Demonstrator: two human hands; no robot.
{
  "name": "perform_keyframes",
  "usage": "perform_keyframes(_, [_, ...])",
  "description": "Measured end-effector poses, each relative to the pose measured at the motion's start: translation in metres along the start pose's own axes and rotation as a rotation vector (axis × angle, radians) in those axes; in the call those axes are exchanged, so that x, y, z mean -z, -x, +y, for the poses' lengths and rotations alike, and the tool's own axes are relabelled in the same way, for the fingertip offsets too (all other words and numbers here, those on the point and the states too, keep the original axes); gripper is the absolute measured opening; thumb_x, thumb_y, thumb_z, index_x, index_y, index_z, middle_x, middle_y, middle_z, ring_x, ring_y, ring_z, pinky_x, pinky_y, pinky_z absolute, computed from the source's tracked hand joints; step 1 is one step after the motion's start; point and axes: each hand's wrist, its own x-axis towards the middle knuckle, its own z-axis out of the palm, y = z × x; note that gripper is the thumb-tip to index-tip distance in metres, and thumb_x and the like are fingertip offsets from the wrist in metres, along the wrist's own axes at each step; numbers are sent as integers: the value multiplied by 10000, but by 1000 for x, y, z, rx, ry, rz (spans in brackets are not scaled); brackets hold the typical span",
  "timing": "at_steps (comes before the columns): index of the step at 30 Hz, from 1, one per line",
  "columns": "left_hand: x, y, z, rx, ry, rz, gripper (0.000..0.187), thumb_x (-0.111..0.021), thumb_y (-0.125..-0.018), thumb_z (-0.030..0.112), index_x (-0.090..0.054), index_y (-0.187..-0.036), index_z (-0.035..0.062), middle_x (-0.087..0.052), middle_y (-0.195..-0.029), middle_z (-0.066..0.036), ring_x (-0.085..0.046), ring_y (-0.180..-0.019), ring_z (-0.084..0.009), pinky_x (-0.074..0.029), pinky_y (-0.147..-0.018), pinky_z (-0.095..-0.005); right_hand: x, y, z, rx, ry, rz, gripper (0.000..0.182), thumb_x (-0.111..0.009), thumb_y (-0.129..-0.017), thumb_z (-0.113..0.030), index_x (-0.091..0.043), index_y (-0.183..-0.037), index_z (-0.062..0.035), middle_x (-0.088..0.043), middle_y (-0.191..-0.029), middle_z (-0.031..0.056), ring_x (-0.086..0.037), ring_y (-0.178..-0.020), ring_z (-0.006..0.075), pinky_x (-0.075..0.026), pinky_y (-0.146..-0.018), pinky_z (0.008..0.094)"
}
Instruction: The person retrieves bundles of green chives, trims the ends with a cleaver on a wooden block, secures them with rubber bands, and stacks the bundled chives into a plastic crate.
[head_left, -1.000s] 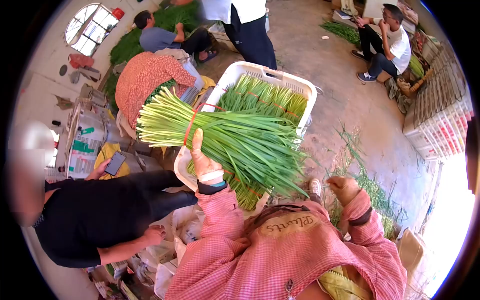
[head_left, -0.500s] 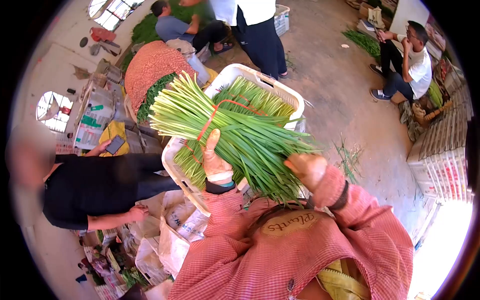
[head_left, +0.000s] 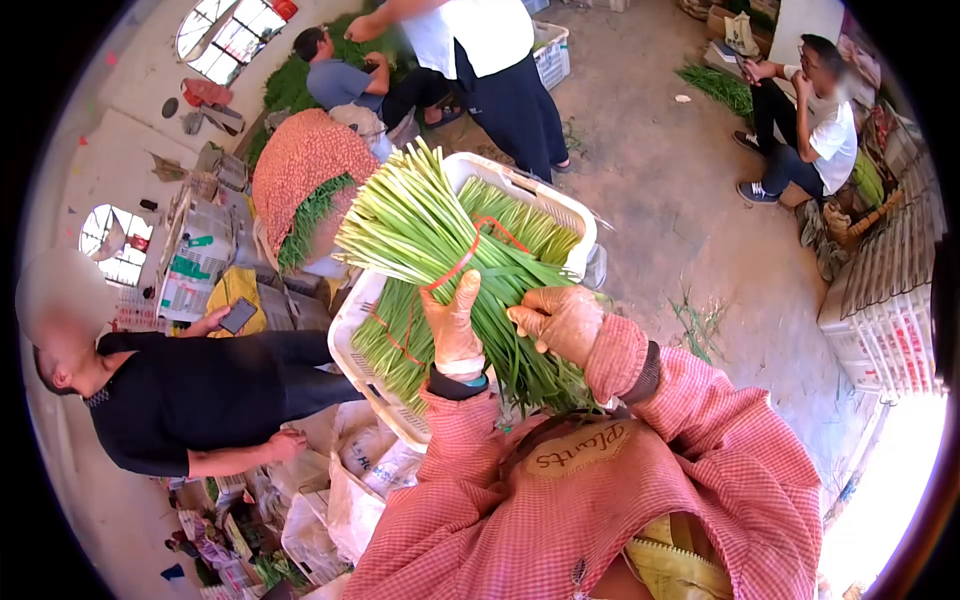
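A thick bunch of garlic chives (head_left: 400, 220), pale stems at upper left and green leaves at lower right, is bound by a red band (head_left: 462, 262). My gloved left hand (head_left: 456, 335) is closed round its near side below the band, thumb up; its other fingers are hidden under the leaves. My gloved right hand (head_left: 565, 322) is closed over the leaves on the right side, thumb and forefinger pressed together. What lies between those fingers cannot be made out. Beneath the bunch stands a white plastic crate (head_left: 345, 345) holding more banded chives (head_left: 385, 345).
To the left stands a person in black (head_left: 200, 400) with a phone (head_left: 238, 316). People in white (head_left: 480, 40) and grey (head_left: 340, 85) work behind the crate. A seated person (head_left: 825, 135) is at right, near stacked crates (head_left: 870, 330). White sacks (head_left: 360, 480) lie at lower left.
My right hand has moved left and up from the leaf tips to the middle of the leaves. The bunch has shifted right and turned steeper, its leaves now pointing more toward me.
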Motion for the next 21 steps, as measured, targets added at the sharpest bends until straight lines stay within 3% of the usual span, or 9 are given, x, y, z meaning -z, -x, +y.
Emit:
perform_keyframes(1, [1,-2,-2,-34,-32,1,566,-708,-724,184,-433,-1198,41,-531,-1089,-84,-539,-935,-190,-456,-813,-330,5,2,-9,7,10,0,269,-607,-814,-322,-600,-743,-63,-529,-515,26,-493,-438,103,-405,-434,262])
perform_keyframes(3, [3,-2,-3,5,34,27,583,-724,-713,200,-437,-1194,39,-529,-1100,-72,-525,-966,-183,-435,-841,-327,26,18,-34,-206,-341,-318,276,-543,-859,-284,-584,-711,-55,-536,-538,30,-468,-422,103,-381,-410,254])
perform_keyframes(4, [5,-2,-3,9,29,-26,620,-760,-670,197,-447,-1183,42,-534,-1104,-61,-520,-976,-175,-401,-879,-324,33,28,-36,-146,-418,-314,272,-539,-861,-265,-579,-699,-52,-509,-517,-3,-423,-418,62,-328,-375,217])
perform_keyframes(6, [7,-3,-2,13,-63,-140,701,-811,-608,219,-448,-1180,41,-543,-1109,-54,-520,-993,-169,-377,-919,-324,52,41,-21,-290,-393,-280,259,-556,-852,-257,-578,-694,-53,-512,-515,4,-426,-410,59,-333,-374,216])
perform_keyframes(9, [-26,2,8,79,-27,-294,682,-803,-625,213,-437,-1173,36,-550,-1091,-64,-524,-1012,-164,-398,-914,-318,67,59,18,-296,-448,-299,247,-572,-843,-243,-575,-687,-52,-518,-526,2,-421,-398,55,-334,-373,211])
perform_keyframes(13, [-27,-3,-22,144,-60,-384,612,-775,-667,192,-445,-1162,45,-551,-1083,-54,-523,-970,-132,-404,-881,-288,51,71,-12,-240,-592,-207,238,-567,-852,-195,-559,-661,-52,-546,-551,7,-427,-386,58,-334,-370,201])
perform_keyframes(16, [-23,-11,-27,222,27,-291,565,-764,-683,245,-477,-1133,60,-548,-1072,-24,-502,-975,-125,-378,-892,-274,46,70,-27,-240,-802,-185,211,-556,-858,-149,-571,-678,-41,-570,-567,27,-442,-382,62,-350,-352,195])
perform_keyframes(19, [-14,-21,-31,338,18,-225,563,-762,-686,255,-477,-1132,63,-545,-1079,-22,-498,-985,-129,-372,-900,-283,52,90,-14,22,-708,-510,188,-546,-861,-111,-594,-695,-37,-570,-555,30,-462,-382,63,-367,-329,198])
perform_keyframes(21, [-8,-29,-31,284,18,-210,552,-749,-704,239,-467,-1146,66,-546,-1085,-29,-509,-973,-136,-377,-906,-298,78,111,12,31,-532,-602,130,-573,-841,-103,-623,-739,-40,-585,-573,38,-494,-408,78,-396,-352,209])
